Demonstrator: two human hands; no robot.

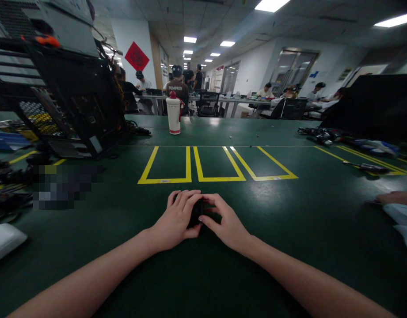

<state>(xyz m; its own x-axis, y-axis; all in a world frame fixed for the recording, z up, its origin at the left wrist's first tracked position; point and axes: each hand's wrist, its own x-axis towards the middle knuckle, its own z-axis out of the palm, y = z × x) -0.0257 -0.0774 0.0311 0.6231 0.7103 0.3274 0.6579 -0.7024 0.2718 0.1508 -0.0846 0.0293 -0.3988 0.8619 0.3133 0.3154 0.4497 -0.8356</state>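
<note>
Between my hands, low on the green table (289, 221), is a small round black object (196, 213). My left hand (178, 216) is curled over its left side, with the thumb below it. The fingertips and thumb of my right hand (221, 216) press against its right edge. Fingers cover much of the object, so what it is cannot be made out. Beyond my hands, three yellow tape outlines (165, 180) lie on the tabletop.
A black computer case (90, 110) stands at the left, with cables near it. A white bottle (174, 115) is upright farther back. At the left edge lies a white object (6, 240). Another person's arm (397, 197) and a black tool (367, 167) are at the right.
</note>
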